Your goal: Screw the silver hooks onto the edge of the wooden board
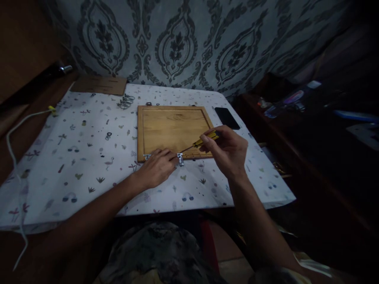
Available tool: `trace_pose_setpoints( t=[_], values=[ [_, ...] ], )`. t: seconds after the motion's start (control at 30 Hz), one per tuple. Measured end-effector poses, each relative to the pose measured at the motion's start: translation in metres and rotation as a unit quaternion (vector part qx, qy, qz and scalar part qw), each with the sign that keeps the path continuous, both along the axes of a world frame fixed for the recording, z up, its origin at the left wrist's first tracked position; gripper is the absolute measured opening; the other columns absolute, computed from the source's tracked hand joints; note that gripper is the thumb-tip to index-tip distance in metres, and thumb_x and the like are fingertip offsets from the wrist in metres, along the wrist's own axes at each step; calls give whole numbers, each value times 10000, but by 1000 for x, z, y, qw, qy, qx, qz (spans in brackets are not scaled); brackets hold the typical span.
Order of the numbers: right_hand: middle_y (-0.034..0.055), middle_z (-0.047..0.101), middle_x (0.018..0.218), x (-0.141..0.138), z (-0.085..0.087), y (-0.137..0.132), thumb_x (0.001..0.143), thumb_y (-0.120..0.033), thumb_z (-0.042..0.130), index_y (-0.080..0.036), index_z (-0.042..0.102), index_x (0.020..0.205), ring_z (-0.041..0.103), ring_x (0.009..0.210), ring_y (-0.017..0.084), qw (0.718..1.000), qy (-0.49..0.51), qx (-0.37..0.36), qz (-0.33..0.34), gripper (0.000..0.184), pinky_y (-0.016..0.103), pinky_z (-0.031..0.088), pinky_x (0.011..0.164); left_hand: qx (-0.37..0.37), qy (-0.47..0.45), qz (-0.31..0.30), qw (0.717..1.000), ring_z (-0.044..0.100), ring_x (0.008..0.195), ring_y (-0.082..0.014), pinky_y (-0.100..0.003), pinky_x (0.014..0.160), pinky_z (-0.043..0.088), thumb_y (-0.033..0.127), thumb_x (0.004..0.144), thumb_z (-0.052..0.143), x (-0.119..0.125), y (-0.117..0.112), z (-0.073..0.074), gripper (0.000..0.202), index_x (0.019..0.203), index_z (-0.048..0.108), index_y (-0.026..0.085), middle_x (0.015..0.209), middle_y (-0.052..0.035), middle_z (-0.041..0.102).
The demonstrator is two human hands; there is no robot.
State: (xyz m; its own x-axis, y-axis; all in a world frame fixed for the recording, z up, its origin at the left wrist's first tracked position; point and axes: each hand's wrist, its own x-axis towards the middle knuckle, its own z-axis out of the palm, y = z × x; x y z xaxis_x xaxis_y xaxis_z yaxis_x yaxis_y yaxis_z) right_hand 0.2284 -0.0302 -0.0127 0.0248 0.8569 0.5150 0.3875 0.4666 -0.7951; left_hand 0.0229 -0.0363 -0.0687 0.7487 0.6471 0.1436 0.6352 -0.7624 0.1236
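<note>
A framed wooden panel (174, 128), like a small cabinet door, lies flat on the table. At its near edge sits a small silver metal hinge (180, 158), partly jutting over the edge. My left hand (160, 167) rests over that edge, fingers closed against the hinge's left side; the fingertips are partly hidden. Another silver fitting (147, 157) shows at the panel's near left corner. My right hand (226, 148) grips a screwdriver (205, 139) by its yellow and black handle. The thin shaft slants down left, its tip at the hinge.
Several metal fittings (126, 101) lie in a pile beyond the panel's left side, near a cardboard piece (99, 85). A black phone (227, 118) is right of the panel. A white cable (12, 150) hangs at the left. The patterned tablecloth (89, 165) covers the table.
</note>
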Motion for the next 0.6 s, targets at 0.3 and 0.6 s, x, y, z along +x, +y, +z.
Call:
trace_pose_setpoints(
  t=[0.3,0.6],
  values=[
    [-31,652,704,1,-9,5,823,-507,790,-207,651,800,665,506,96,1000,-23,3,18,332,208,519,472,7,-12,-6,1000,584,1135,-249,-397,950,451,204,1028,503,-2,1,-3,175,1110,654,173,1228,-86,692],
    [-24,656,716,-1,-6,4,806,-491,810,-203,661,814,656,535,99,998,-28,-22,46,324,209,546,498,-3,4,-2,1000,581,1160,-261,-413,971,452,172,1018,496,-1,-1,1,208,1146,659,157,1253,-95,681]
  ],
)
